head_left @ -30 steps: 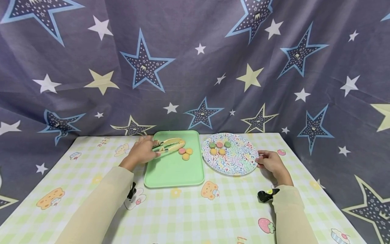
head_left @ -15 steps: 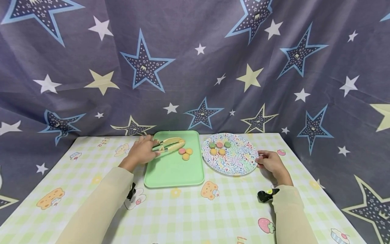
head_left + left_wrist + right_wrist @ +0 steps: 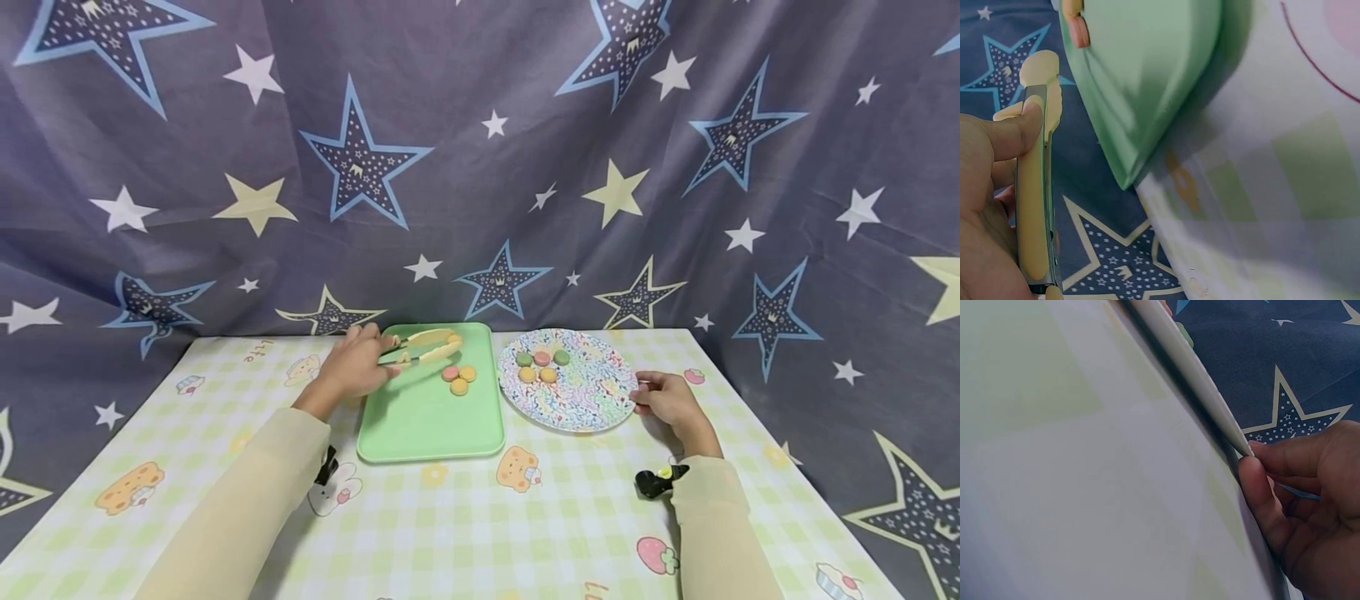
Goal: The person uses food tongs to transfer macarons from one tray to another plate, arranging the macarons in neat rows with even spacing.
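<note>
Curtain [image 3: 465, 50] printed with stars hangs behind a worktop [image 3: 420, 542] with a checked pattern. On it lie a green tray [image 3: 420, 429] and, just beside it, a speckled plate [image 3: 585, 404]. The right grip [image 3: 670, 400] pinches the plate's rim between thumb and fingers; a sharp lift or tug there could tip the plate and set its load sliding. The left grip [image 3: 351, 367] curls round a pair of tongs [image 3: 432, 337], thumb pressed along one arm, the ends above the tray. Those ends hold nothing that shows, and just how wide they gape is hard to tell. Smallest of all are one pink biscuit [image 3: 450, 373] and two yellow biscuits [image 3: 459, 387] bunched on the tray, near the tongs but seemingly apart from them, and five more biscuits [image 3: 542, 358] in two rows on the plate. Because the three sit so tightly, tongs coming down off-centre would probably nudge a neighbour, and too hard a squeeze could shoot a round one away.
</note>
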### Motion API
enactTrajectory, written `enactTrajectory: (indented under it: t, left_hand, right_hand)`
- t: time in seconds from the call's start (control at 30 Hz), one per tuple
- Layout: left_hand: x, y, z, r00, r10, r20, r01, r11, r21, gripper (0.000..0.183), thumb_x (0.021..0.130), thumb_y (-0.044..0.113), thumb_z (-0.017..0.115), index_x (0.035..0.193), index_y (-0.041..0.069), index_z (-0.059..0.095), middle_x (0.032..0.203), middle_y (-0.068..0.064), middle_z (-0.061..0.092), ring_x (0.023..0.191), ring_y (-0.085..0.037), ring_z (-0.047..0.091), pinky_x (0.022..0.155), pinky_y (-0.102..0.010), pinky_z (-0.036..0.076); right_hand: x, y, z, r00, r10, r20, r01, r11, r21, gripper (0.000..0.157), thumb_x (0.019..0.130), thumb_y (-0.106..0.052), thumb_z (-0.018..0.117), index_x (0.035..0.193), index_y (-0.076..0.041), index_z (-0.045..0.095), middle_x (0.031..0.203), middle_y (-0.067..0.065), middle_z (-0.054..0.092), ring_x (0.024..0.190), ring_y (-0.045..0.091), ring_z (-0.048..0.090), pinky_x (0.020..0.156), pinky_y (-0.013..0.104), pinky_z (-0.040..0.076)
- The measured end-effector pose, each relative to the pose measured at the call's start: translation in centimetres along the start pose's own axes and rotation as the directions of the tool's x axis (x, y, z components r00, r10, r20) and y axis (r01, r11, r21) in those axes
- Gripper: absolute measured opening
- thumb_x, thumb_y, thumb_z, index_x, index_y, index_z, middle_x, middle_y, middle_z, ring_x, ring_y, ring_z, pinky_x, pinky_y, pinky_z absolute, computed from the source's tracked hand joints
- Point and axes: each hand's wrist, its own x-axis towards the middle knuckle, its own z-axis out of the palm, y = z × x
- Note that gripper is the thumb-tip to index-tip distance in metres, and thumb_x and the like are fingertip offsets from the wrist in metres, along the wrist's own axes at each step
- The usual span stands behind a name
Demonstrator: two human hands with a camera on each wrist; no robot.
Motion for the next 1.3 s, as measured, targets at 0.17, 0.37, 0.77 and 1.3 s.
enactTrajectory:
  t: [0.17,0.37,0.77,1.3]
  left_hand:
    - [0.2,1.0,-0.2,0.999,0.033,-0.016,-0.033,0.999,0.006,0.062,0.096,0.035,0.069,0.148,0.004,0.054,0.109,-0.010,0.047,0.099,-0.029,0.035,0.083,-0.042,0.030]
    - [0.5,2.4,-0.2,0.997,0.069,-0.032,-0.068,0.997,0.028,0.060,0.096,0.034,0.071,0.147,0.006,0.056,0.111,-0.008,0.048,0.096,-0.027,0.034,0.082,-0.041,0.027]
    - [1.0,4.8,0.1,0.990,0.135,-0.032,-0.135,0.991,0.007,0.060,0.095,0.035,0.071,0.147,0.009,0.057,0.114,-0.008,0.049,0.095,-0.026,0.034,0.081,-0.040,0.027]
    - [1.8,7.5,1.3,0.984,0.178,-0.026,-0.178,0.984,-0.009,0.061,0.096,0.038,0.072,0.147,0.009,0.057,0.118,-0.006,0.051,0.098,-0.024,0.038,0.083,-0.040,0.033]
  right_hand:
    - [0.0,0.1,0.0,1.000,0.004,0.001,-0.004,1.000,-0.006,0.051,0.096,0.005,0.063,0.144,0.012,0.048,0.098,0.011,0.058,0.074,0.011,0.060,0.066,0.023,0.056]
    - [-0.2,0.1,0.1,1.000,0.000,0.001,0.000,1.000,-0.007,0.051,0.096,0.005,0.063,0.144,0.012,0.048,0.098,0.011,0.059,0.074,0.011,0.061,0.066,0.023,0.056]
    - [-0.4,-0.1,0.2,1.000,-0.011,-0.003,0.011,1.000,0.003,0.050,0.096,0.006,0.063,0.143,0.013,0.048,0.098,0.012,0.057,0.072,0.009,0.060,0.065,0.022,0.055]
    - [-0.4,-0.2,0.1,1.000,-0.008,0.004,0.008,1.000,0.000,0.051,0.096,0.006,0.063,0.144,0.013,0.047,0.100,0.013,0.058,0.074,0.010,0.060,0.066,0.023,0.056]
